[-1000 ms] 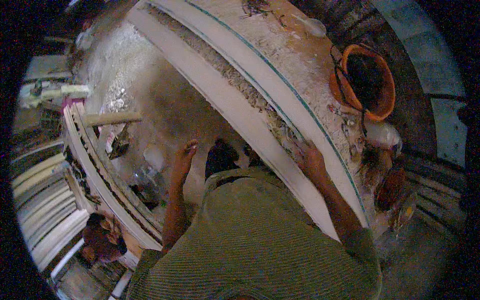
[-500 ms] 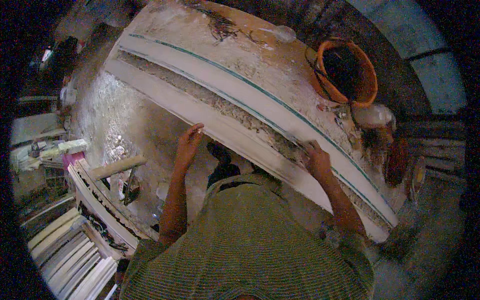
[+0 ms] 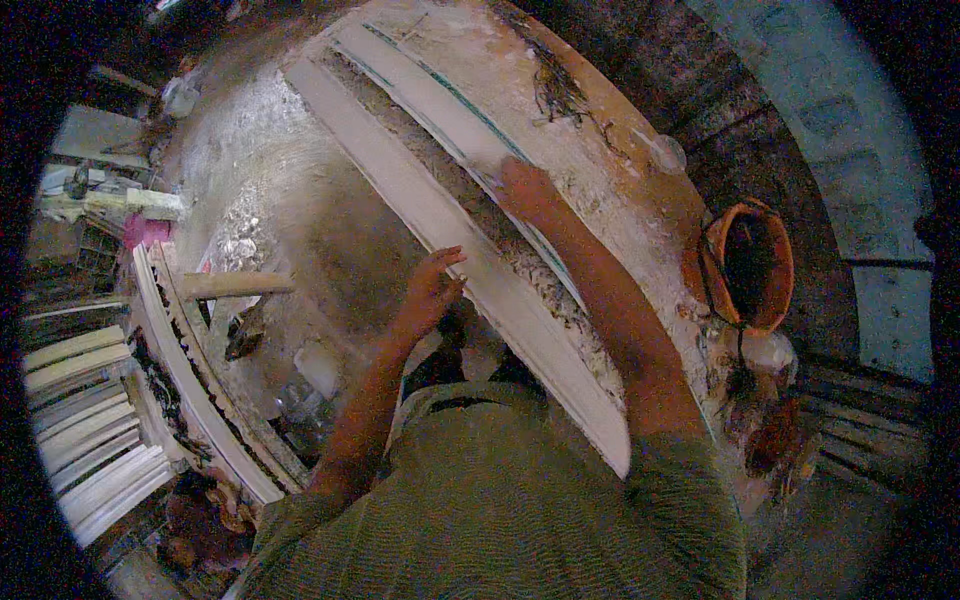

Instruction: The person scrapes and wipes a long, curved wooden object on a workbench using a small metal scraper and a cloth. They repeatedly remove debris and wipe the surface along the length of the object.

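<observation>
Two long pale strips, which look like plaster moulding, lie side by side on a dusty work surface (image 3: 590,130). A rough grey-brown band (image 3: 430,160) runs between them. My right hand (image 3: 525,190) reaches forward and rests on the far strip (image 3: 440,105), which has a green line along its far edge. Its fingers are blurred, and anything under them is hidden. Beside the outer edge of the near strip (image 3: 400,190), my left hand (image 3: 432,292) has loosely bent fingers, apart from each other, with nothing visible in them.
An orange bucket (image 3: 708,270) with a dark inside stands at the right. Dark fibres (image 3: 555,85) lie on the far surface. At the left are a curved frame piece (image 3: 195,385), a wooden bar (image 3: 240,284) and several stacked pale slats (image 3: 95,430).
My right hand has slid forward and leftward along the far strip, with the arm more stretched out. My left hand stays by the near strip's edge. The whole view has turned.
</observation>
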### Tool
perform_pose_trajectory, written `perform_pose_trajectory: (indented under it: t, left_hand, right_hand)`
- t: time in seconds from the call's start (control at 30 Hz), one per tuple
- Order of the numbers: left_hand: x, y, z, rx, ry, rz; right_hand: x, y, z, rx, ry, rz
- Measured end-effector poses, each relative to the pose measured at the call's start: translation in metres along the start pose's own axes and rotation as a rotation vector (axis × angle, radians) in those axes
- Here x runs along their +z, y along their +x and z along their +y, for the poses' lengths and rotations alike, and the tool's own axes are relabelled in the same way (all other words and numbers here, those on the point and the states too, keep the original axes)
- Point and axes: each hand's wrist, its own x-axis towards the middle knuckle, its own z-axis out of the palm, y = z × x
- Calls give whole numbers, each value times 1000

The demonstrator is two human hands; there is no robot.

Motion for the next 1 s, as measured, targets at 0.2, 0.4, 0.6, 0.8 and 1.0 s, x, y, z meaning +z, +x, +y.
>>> perform_pose_trajectory:
  t: [0.2,0.4,0.6,0.8,1.0]
  left_hand:
    - [-5,7,-30,-50,195,27]
    - [-40,1,-75,-125,178,-4]
    - [-78,9,-89,-178,95,54]
    - [-90,45,-75,11,-12,48]
    - [-88,58,-73,-74,253,-57]
  right_hand:
    - [34,-15,3,-15,1,139]
    - [48,-322,66,687,583,47]
    - [33,-365,70,857,827,40]
    - [62,-31,30,272,580,254]
    - [47,201,-41,67,13,268]
